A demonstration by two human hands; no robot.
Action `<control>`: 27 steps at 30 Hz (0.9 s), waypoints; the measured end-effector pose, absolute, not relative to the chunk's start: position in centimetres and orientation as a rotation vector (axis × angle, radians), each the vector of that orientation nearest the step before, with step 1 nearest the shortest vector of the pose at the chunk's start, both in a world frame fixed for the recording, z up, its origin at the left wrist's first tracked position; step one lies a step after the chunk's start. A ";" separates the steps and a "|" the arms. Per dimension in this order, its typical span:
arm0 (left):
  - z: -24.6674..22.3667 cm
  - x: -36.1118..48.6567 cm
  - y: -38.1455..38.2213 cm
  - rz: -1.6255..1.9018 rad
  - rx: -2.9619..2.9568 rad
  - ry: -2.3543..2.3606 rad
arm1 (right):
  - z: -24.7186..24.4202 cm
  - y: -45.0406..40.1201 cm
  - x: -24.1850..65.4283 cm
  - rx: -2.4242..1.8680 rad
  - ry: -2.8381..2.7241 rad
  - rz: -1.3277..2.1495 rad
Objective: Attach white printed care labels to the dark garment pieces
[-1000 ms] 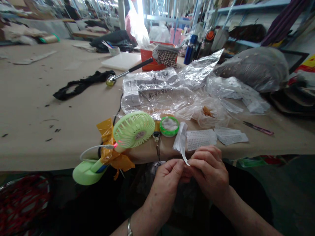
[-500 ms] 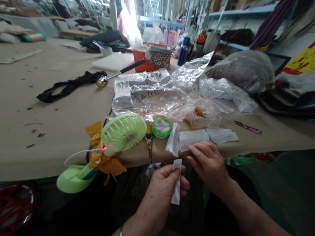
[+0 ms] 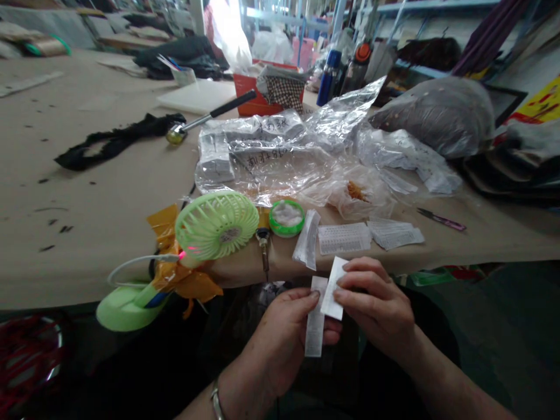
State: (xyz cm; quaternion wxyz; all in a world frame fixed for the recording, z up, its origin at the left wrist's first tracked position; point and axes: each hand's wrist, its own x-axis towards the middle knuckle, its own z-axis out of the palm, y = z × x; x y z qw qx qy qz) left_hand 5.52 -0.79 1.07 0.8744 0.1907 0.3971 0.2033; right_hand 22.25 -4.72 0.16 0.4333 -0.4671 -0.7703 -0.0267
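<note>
My left hand (image 3: 284,332) is closed on a narrow white label strip (image 3: 314,338), thumb on top, just off the table's front edge. In my right hand (image 3: 376,300) is another white label (image 3: 334,289), pinched between thumb and fingers, its edge overlapping the strip in the left hand. Beyond the hands, a stack of printed labels (image 3: 344,238) lies on the table, with a fanned pile of labels (image 3: 396,234) to its right and a curled bundle of strips (image 3: 307,240) to its left. A green round tub (image 3: 286,217) holds white wadding.
A green fan (image 3: 217,226) is taped at the table edge, beside a soldering-iron-like tool (image 3: 264,254). Behind lie clear plastic bags (image 3: 280,160) of paper bundles. Thread snips (image 3: 441,219) rest at right; a black cloth strip (image 3: 118,140) and a long-handled metal tool (image 3: 210,118) lie left.
My right hand has lifted a label from the stack on the table and brought it down to the strip in my left hand. The whole view has shifted slightly.
</note>
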 end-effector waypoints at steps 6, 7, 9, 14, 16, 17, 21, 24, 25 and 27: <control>0.9 5.6 -1.0 0.491 0.278 0.733 | -0.2 -6.0 20.2 -1.042 -2.152 0.087; 0.9 5.6 -1.0 0.487 0.277 0.732 | -0.4 -6.1 20.1 -1.040 -2.157 0.095; 1.0 5.5 -1.1 0.470 0.292 0.708 | -0.6 -6.2 20.2 -1.040 -2.156 0.108; 1.3 5.5 -1.2 0.426 0.325 0.671 | -0.9 -6.2 20.3 -1.013 -2.139 0.134; 1.1 5.6 -1.3 0.425 0.318 0.670 | -0.7 -6.4 20.1 -1.027 -2.128 0.146; 0.9 5.7 -1.4 0.421 0.318 0.676 | -0.5 -6.4 20.1 -1.039 -2.122 0.153; 0.2 6.0 -1.5 0.414 0.351 0.764 | 0.2 -6.9 21.5 -1.086 -2.082 0.130; -0.1 6.0 -1.5 0.384 0.386 0.850 | -0.2 -7.0 24.9 -1.306 -1.966 -0.066; -0.1 6.0 -1.5 0.369 0.400 0.871 | -0.5 -7.0 26.2 -1.438 -1.876 -0.202; -0.2 6.1 -1.7 0.358 0.423 0.897 | -1.3 -6.9 28.7 -1.703 -1.744 -0.462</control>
